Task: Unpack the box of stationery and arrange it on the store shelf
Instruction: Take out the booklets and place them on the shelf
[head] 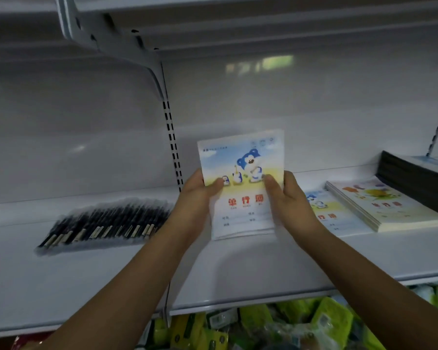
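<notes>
A stack of thin exercise books with a blue cartoon bear and red characters on the cover is held tilted above the white shelf. My left hand grips its left edge and my right hand grips its right edge, thumbs on the cover. A matching bear exercise book lies flat on the shelf just right of my right hand. Further right lies a stack of books with an orange and yellow cover. No box is in view.
A row of black pens in clear wrap lies on the shelf to the left. A pile of dark-covered notebooks sits at the far right. Green and yellow packets fill the shelf below. A slotted upright divides the back panel.
</notes>
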